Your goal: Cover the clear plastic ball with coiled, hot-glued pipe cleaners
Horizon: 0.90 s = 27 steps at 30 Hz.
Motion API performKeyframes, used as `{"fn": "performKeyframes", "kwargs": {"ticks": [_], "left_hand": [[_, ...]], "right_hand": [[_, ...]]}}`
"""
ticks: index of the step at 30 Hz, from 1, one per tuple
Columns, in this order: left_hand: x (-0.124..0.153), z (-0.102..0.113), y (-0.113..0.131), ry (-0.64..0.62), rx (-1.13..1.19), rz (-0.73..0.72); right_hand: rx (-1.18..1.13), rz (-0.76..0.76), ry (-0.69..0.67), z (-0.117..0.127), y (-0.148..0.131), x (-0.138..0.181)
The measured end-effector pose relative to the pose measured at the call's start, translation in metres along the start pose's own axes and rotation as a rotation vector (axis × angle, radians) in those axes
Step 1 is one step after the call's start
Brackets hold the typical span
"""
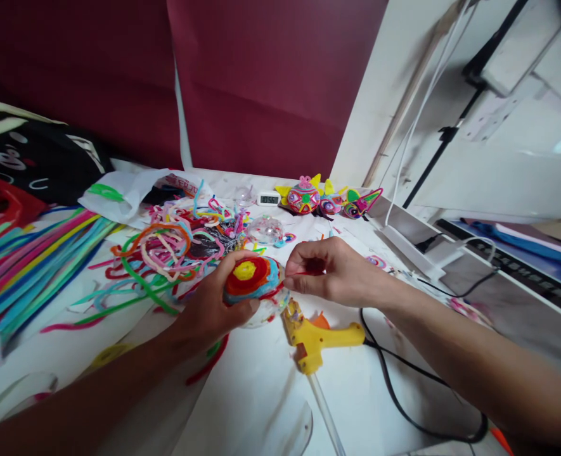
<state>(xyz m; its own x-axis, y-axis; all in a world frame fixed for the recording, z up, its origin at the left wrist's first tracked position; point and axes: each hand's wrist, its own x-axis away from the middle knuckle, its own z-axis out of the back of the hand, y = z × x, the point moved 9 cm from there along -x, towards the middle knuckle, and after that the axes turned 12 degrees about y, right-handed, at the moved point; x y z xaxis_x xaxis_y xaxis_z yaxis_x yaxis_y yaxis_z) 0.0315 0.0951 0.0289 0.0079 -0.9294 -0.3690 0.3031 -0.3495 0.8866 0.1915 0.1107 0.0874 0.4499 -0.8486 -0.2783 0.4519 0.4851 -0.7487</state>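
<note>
A clear plastic ball (254, 278), partly covered with coiled pipe cleaner in yellow, red, orange and light blue, is gripped in my left hand (213, 294). Thumb and fingers wrap round its left side. At the ball's right edge, my right hand (330, 269) pinches a thin red pipe cleaner (303, 273), part of which is hidden by the fingers. Just below the hands lies a yellow glue gun (321, 342), a clear glue stick (325, 411) jutting from its back and a black cord running right.
Bundled pipe cleaners (47, 259) lie at left, with a tangled heap (180, 247) beyond my left hand. Behind stand a small digital clock (269, 199), decorated balls (303, 196) and another clear ball (265, 229). A white power strip (411, 244) runs along the right.
</note>
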Motion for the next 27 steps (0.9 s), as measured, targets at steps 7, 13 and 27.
{"fn": "performKeyframes", "kwargs": {"ticks": [7,13,27], "left_hand": [[0.001,-0.002,-0.002,-0.038,0.024,0.009],[0.001,-0.003,0.001,-0.059,0.033,-0.018],[0.002,-0.002,0.000,-0.051,0.010,0.009]], "right_hand": [[-0.042,0.004,0.021,0.004,0.001,0.005],[-0.066,-0.014,0.014,0.002,0.002,0.006],[-0.184,-0.110,-0.073,-0.005,0.011,0.008]]}}
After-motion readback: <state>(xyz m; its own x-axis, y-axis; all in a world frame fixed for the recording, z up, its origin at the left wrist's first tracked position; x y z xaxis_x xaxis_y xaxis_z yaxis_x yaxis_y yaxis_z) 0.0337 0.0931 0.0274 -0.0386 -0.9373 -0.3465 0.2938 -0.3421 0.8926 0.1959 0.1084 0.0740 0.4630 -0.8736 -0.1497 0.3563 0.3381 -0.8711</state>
